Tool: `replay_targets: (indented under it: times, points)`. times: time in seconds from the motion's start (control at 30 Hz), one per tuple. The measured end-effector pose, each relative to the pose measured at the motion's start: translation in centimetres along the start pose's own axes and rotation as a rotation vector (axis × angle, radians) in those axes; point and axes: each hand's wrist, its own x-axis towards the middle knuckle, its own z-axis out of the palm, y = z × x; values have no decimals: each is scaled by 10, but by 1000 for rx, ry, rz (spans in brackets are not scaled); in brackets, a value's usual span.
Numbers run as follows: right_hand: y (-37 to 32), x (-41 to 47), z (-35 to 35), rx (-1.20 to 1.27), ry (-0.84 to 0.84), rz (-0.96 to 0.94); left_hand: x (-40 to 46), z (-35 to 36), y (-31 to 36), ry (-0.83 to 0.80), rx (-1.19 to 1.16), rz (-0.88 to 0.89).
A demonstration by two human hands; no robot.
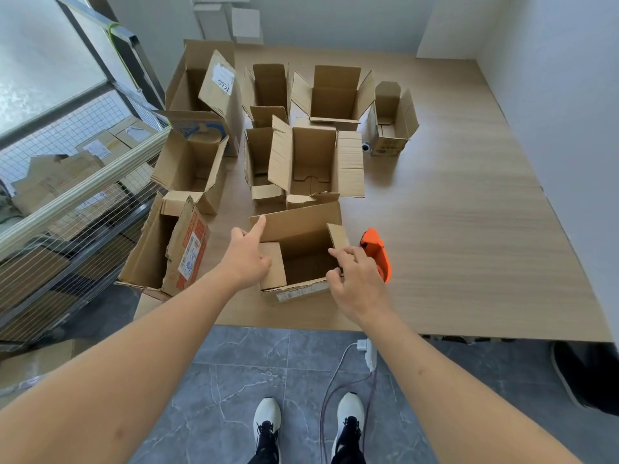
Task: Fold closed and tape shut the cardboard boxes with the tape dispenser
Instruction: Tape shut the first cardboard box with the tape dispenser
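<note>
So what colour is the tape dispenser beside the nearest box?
Bright orange. The tape dispenser shows best in the head view, partly hidden behind the right hand.

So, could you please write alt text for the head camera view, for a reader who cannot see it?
Two bare hands work the side flaps of an open cardboard box at the near edge of a wooden table: left hand on the left flap, right hand on the right. An orange tape dispenser sits just right; more open boxes stand behind.
</note>
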Motion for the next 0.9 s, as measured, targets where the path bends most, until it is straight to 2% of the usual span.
replay_targets:
  times: [0.13, 0.27, 0.57, 0.67, 0.77, 0.9]
  points:
    - [3, -4, 3, -59, -66, -14, -4, 3, -4, 51, 18, 19]
    - [6, -3, 4, -87, -45, -17, -3, 6, -9, 146, 71, 16]
    - [6, 3, 5, -84, -38, 58, 0, 7, -9, 128, 55, 116]
    - [5, 10, 7, -51, 7, 91, -6, 6, -13, 40, 30, 126]
    - [9, 15, 9, -65, 25, 138, -14, 12, -16, -64, 128, 162]
    - [6, 19, 11, 34, 91, 205, -17, 26, -17, -6, 420, 273]
